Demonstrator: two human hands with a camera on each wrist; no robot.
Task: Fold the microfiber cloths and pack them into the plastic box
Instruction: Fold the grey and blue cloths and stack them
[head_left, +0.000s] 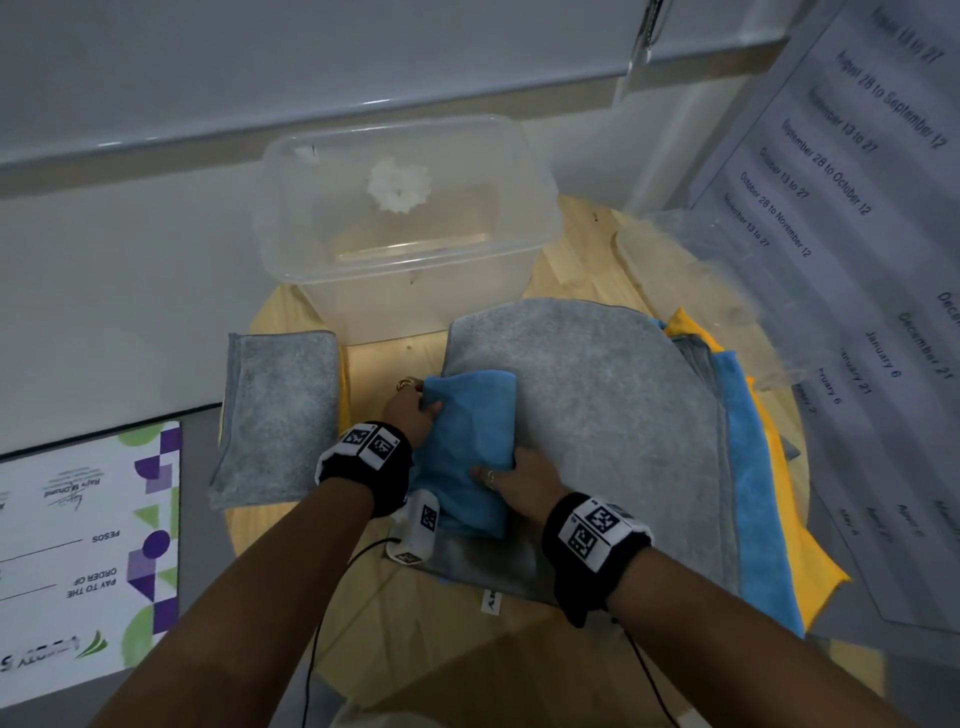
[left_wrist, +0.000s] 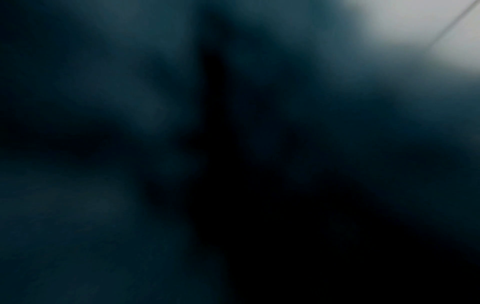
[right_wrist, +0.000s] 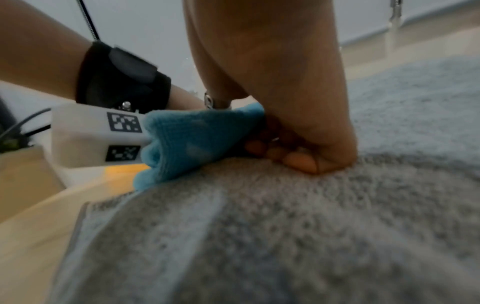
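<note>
A round wooden table (head_left: 582, 244) is set against a pale wall. On it, a folded blue cloth (head_left: 462, 447) is gripped at its far left corner by the left hand (head_left: 413, 408) and at its right edge by the right hand (head_left: 519, 480), whose fingers (right_wrist: 298, 158) are curled under the fabric. The cloth lies on a spread grey cloth (head_left: 608, 415) topping a stack of blue and yellow cloths. The clear plastic box (head_left: 405, 228) behind holds no cloth. A folded grey cloth (head_left: 278, 415) is placed at left.
</note>
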